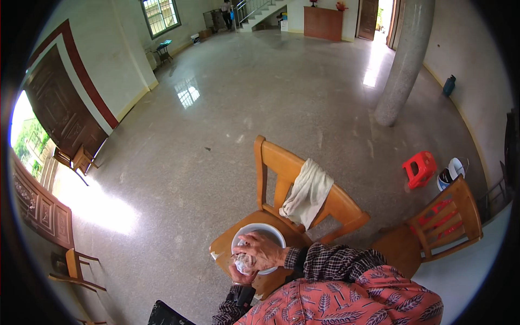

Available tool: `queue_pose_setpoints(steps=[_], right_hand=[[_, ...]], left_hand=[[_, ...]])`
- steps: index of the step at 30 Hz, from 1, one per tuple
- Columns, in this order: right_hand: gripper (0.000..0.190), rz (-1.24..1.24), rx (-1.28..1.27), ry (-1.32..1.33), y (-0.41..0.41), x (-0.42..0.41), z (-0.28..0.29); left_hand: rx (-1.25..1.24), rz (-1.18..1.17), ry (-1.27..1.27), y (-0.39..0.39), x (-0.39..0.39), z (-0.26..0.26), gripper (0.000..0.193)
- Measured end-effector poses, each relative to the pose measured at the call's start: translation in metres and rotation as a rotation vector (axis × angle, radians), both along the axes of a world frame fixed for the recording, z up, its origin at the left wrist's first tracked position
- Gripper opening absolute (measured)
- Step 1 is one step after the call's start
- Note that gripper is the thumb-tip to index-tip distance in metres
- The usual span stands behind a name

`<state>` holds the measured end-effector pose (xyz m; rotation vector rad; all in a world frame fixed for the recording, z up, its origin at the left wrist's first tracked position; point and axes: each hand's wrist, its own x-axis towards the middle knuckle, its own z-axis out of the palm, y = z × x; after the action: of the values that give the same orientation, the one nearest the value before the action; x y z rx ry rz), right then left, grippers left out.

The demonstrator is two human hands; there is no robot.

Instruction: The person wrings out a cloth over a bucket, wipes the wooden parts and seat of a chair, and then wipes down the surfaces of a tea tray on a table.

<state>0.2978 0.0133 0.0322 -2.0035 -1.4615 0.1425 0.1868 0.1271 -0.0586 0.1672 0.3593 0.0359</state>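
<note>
A white basin (279, 235) sits on the seat of a wooden chair (221, 239) before me. Over the basin's near left side, both hands press around a crumpled whitish cloth (245, 264). My right hand (266, 251) covers it from above, while my left hand (240, 277) grips it from below. Fingers hide part of the cloth and much of the basin's inside. A cream-coloured towel (310, 191) hangs over the chair's backrest (278, 156).
Another wooden chair (443, 231) stands at my right, beside a pale tabletop (455, 280). Beyond are a red plastic stool (420, 168), a white bucket (455, 168) and a round column (406, 61). A person (226, 15) stands far off by the stairs (260, 14).
</note>
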Motion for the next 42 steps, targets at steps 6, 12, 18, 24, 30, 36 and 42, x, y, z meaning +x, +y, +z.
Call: queue_pose_setpoints(steps=[6,12,18,24,30,36,42], right_hand=[[0.061,0.064,0.073,-0.165,0.0,-0.02,0.008],[0.072,0.144,0.011,-0.143,-0.002,-0.017,0.014],[0.075,0.111,0.077,-0.117,-0.002,-0.021,0.01],[0.072,0.095,0.0,-0.121,-0.001,-0.027,0.013],[0.052,-0.045,0.093,-0.126,0.004,-0.016,0.006],[0.038,-0.097,0.169,-0.116,0.012,-0.007,-0.018],[0.036,-0.102,0.084,-0.068,0.015,-0.005,-0.025]], left_hand=[[0.133,0.158,-0.06,0.002,0.005,-0.008,0.052],[-0.057,0.042,-0.18,0.002,0.01,0.005,0.056],[-0.044,0.018,-0.082,-0.004,0.019,0.038,0.054],[0.12,0.018,0.022,0.012,0.004,-0.031,0.05],[0.796,-0.05,-0.022,0.011,0.014,-0.051,0.047],[0.707,-0.085,0.065,0.014,0.025,-0.058,0.048],[0.628,-0.15,0.09,0.013,0.027,-0.069,0.049]])
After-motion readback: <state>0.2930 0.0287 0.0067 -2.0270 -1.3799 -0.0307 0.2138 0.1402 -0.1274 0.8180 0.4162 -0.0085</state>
